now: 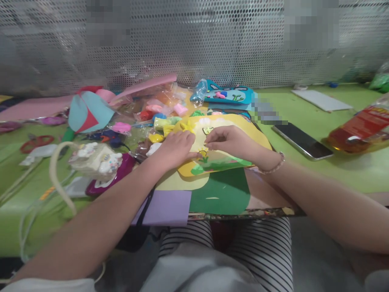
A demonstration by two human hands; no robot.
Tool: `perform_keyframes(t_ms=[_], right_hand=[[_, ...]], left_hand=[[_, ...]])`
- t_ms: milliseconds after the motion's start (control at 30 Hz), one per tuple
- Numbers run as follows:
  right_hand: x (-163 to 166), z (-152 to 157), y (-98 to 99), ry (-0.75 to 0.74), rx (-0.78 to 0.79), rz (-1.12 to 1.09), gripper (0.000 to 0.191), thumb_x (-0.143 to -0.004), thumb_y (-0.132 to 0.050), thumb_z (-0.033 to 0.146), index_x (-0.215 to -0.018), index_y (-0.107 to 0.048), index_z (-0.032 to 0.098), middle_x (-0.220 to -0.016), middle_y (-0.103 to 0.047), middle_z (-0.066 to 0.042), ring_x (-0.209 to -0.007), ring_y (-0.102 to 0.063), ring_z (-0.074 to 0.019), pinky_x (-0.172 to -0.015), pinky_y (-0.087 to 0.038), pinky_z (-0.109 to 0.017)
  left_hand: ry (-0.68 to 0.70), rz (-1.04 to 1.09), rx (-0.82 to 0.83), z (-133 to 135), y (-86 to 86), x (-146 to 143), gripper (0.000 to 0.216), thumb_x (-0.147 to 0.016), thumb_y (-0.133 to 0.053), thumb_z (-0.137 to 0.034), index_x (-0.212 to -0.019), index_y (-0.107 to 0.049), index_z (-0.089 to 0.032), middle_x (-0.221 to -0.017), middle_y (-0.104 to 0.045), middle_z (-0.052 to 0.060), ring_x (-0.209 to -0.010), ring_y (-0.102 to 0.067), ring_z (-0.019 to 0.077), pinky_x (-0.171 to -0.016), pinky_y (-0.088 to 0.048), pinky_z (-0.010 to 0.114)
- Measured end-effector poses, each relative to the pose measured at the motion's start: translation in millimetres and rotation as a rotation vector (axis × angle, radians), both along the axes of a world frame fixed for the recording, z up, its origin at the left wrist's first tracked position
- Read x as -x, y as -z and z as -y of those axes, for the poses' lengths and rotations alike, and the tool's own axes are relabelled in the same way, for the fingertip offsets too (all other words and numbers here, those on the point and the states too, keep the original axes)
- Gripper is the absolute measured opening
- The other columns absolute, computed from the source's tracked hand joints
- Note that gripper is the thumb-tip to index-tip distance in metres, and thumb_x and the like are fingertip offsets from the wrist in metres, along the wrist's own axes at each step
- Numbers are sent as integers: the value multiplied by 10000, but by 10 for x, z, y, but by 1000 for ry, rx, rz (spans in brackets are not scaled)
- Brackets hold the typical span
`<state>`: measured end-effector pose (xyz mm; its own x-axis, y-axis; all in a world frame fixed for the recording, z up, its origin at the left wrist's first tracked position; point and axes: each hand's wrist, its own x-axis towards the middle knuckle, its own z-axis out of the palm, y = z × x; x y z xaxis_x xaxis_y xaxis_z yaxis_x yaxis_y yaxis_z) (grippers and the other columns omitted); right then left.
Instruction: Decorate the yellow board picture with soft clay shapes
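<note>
A yellow card [255, 140] with a scene in raised, clay-like shapes lies before me, partly covered by both hands. My left hand [179, 148] rests on its left side, fingers bent and apart from the thumb, which stretches across the card toward a small yellow flower shape [202, 153]. My right hand [228, 140] is above the middle of the card, thumb and fingertips pinched together. What sits between those fingertips is too small to make out. Green grass shapes [225, 163] run along the card's lower edge. Yellow clay [156, 138] lies just beyond my left wrist.
Sheets of green paper [221, 192] and purple paper [170, 207] lie under the card. Bagged clay [154, 109] and a blue decorated card [229, 96] are behind. At right are a phone [302, 140] and a bottle [361, 129]; at left, scissors [36, 142] and a corded charger [95, 160].
</note>
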<state>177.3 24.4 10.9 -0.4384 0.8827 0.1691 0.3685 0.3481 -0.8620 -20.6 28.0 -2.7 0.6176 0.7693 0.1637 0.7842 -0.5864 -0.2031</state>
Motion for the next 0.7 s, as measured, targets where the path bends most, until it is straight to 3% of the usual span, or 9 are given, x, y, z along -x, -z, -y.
perform_keyframes(t_ms=[233,700], right_hand=[[9,-2,21,-4,-16,44,66,-707,-651,219,-751,-659,170,-715,-676,-15,-672,-614,-124,-627,-496,-258],[9,11,88,-77,-230,317,155,-737,-553,108,-763,-690,174,-748,-697,-5,-696,-620,-126,-681,-463,-255]], left_hand=[[-28,-19,13,-8,-21,-33,414,-827,-529,-536,-898,-547,-128,-876,-602,98,-850,-571,257,-684,-360,320],[-34,-48,87,-9,-97,3,327,-814,-597,-461,-877,-549,-143,-909,-609,83,-869,-563,226,-707,-345,303]])
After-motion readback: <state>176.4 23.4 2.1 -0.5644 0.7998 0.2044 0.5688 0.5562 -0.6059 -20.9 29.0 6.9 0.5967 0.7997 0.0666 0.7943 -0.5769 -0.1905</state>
